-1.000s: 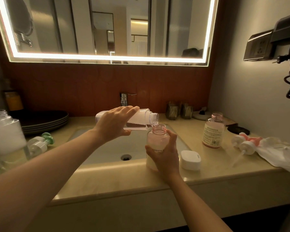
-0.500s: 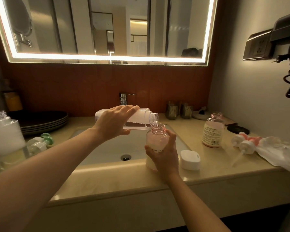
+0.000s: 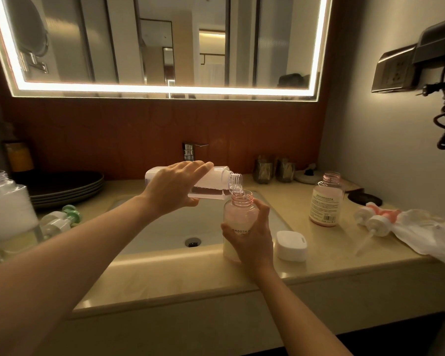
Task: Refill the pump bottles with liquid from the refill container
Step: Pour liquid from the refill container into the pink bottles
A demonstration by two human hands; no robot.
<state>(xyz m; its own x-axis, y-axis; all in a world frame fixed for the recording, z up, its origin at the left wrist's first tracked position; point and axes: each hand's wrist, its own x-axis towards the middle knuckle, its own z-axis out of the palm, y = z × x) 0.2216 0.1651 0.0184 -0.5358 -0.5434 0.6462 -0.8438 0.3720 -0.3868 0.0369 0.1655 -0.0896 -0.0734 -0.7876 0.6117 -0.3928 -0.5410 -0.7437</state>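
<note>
- Beige stone desk under a lit mirror, with a sink sunk in the middle. Where is the refill container?

- Over the basin, in front of the faucet. The left hand wraps over the refill container from above, fingers curled round its body. Its long axis lies almost level, base toward 9 o'clock, open threaded mouth toward 3 o'clock and dipped a little.

- And what is the mouth over?

- The open neck of a pump bottle, which stands upright on the desk's front rim at 4 o'clock from the drain. The right hand grips its lower body, thumb on the left side, fingers round the right.

- Contents?

- Clear liquid pools along the container's lower side, bubbles above it. The pump bottle shows pale liquid low down (the hand covers part of it, so I cannot tell the level).

- Anything else out?

- A second bottle stands upright at 3 o'clock, well apart, neck open; its label hides most of the inside. Further toward 3 o'clock two pump heads lie on their sides against a crumpled white bag. A white cap sits just beside the right hand. Dark plates are stacked at 10 o'clock.
</note>
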